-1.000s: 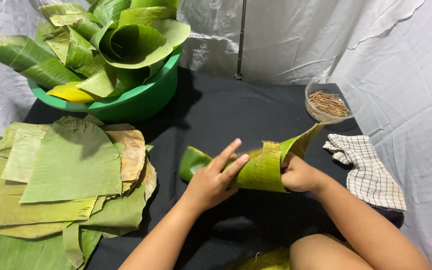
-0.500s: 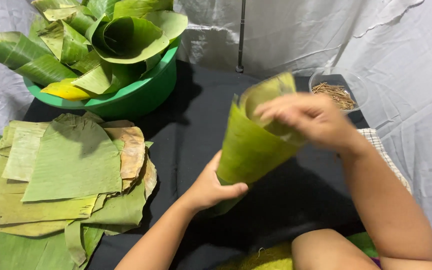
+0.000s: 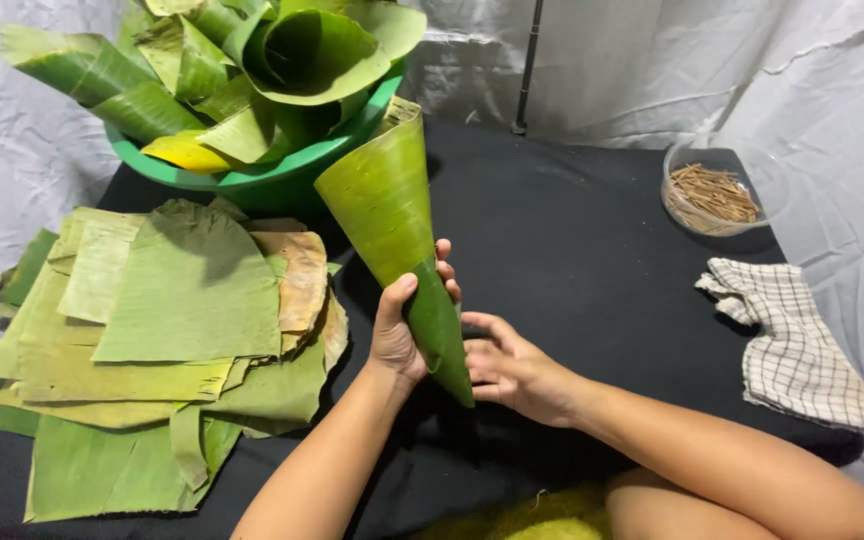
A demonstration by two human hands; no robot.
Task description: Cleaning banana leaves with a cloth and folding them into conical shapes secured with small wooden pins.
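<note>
Left hand [image 3: 399, 335] curled in a grip, right hand [image 3: 514, 368] open beside it.

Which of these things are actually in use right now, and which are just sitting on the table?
In use:
leaf cone, gripped by the left hand
right hand, touching the cone's tip

Lying about:
stack of flat leaves
green basin of rolled leaves
clear bowl of small sticks
checked cloth

A black table [image 3: 592, 250] fills the view. White creased cloth [image 3: 652, 60] hangs behind it from 9 to 3 o'clock. A dark pole [image 3: 527, 65] stands at 12 o'clock.
</note>
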